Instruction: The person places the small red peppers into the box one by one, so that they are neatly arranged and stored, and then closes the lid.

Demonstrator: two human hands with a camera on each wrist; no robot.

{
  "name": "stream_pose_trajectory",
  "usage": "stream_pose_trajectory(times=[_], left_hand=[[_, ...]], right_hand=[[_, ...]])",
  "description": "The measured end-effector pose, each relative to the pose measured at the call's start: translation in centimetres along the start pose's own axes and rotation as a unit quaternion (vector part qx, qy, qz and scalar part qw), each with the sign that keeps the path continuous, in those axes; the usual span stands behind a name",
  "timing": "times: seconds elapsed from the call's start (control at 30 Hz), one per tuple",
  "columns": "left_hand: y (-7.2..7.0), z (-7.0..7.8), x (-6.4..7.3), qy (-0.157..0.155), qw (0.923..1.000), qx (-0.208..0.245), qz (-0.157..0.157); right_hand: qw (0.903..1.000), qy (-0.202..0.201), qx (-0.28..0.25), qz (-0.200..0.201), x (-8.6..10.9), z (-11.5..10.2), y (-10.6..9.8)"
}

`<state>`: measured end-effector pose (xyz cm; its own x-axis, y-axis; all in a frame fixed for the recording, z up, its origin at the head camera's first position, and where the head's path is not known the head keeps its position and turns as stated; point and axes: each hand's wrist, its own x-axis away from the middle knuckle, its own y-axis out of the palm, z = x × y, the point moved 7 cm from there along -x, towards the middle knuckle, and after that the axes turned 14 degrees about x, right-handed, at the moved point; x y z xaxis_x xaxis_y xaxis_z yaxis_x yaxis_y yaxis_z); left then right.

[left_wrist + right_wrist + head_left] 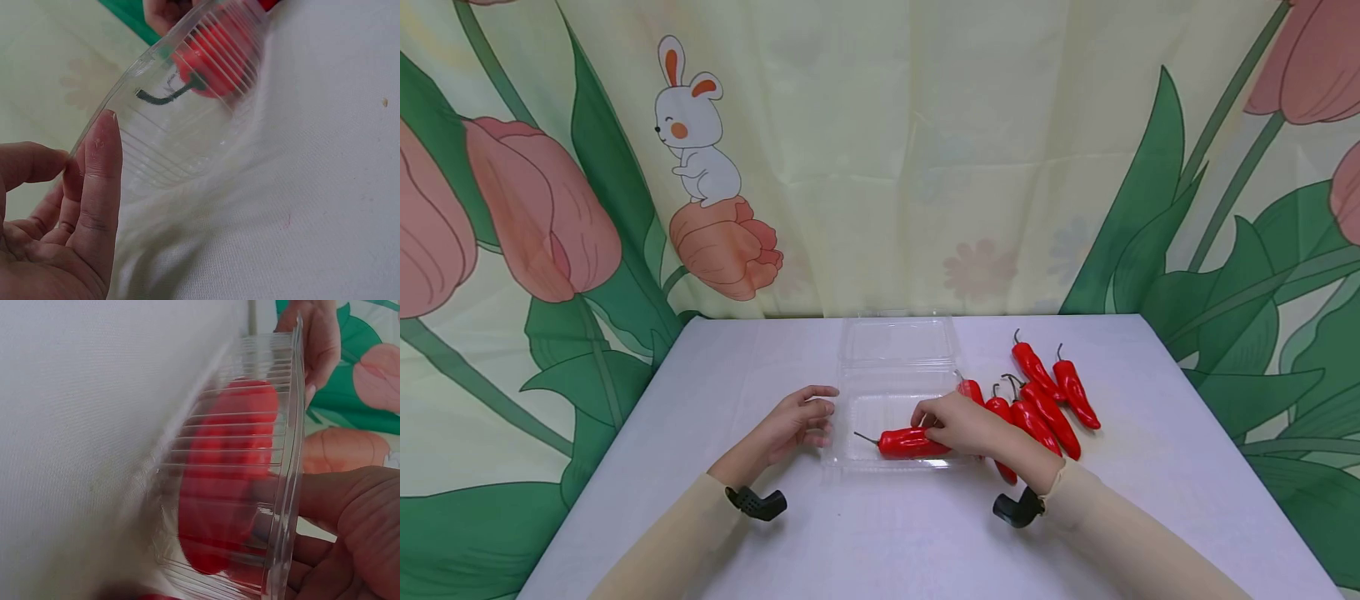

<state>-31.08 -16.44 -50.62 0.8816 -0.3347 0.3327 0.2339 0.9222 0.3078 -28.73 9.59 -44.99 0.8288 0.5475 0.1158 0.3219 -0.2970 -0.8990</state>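
Note:
A long red pepper (910,443) lies across the front of a clear plastic clamshell box (857,417), its dark stem toward the left. My right hand (961,423) reaches over the box's right side and holds the pepper's right end with curled fingers. Through the ribbed wall, the right wrist view shows the same pepper (228,469) inside the box. At the left edge my left hand (796,423) has its fingers loosely spread. In the left wrist view its fingertips (100,140) are right at the box's rim, next to the clear wall.
Several red peppers (1048,417) with dark stems lie to the right of the box, some under my right forearm in this view. The box's lid (897,340) is folded back toward the rear. A white cloth covers the table (865,533); a printed curtain (880,167) hangs behind.

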Motion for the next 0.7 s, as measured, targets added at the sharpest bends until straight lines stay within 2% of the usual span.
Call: stream_pose_trajectory(times=[0.4,0.7], left_hand=[[-0.12,-0.19,-0.08,-0.001,1.0,-0.001,0.0],[-0.11,-0.23,-0.1,-0.005,0.9999,-0.001,0.01]], right_hand=[[0.9991,-0.021,0.007,-0.036,0.08,-0.62,0.56],[0.9997,-0.017,0.01,-0.015,-0.05,-0.65,0.38]])
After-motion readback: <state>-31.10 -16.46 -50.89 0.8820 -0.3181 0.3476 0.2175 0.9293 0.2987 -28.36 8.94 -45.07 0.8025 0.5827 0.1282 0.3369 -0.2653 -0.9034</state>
